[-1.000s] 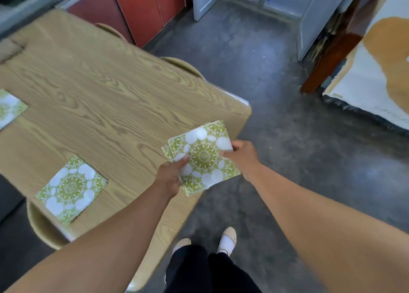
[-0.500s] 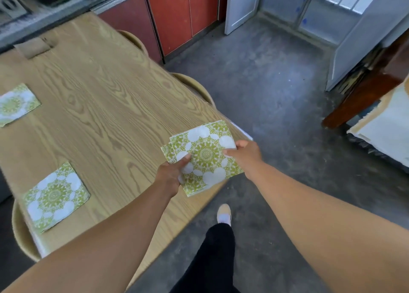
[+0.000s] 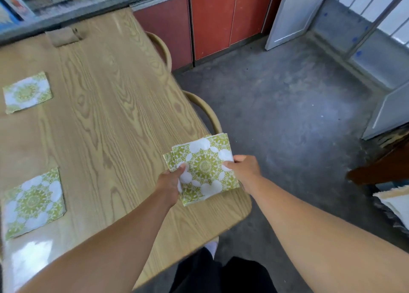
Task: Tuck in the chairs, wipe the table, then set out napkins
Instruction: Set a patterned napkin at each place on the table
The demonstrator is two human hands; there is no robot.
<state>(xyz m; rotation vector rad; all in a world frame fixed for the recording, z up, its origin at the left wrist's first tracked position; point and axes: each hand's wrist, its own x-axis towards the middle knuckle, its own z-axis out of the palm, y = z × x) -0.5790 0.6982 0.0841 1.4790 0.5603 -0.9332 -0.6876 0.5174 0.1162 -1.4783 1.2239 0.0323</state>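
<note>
My left hand (image 3: 170,181) & right hand (image 3: 245,170) pinch the green-white patterned paper napkin stack (image 3: 204,167) btwn them. Risk: sheets cling, I peel two.

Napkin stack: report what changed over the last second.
The person has walked on round the table corner, so the view has swung. Left hand and right hand still pinch the napkin stack by its two sides over the table; nothing taken or let go. The near napkin and far napkin lie as before.
</note>
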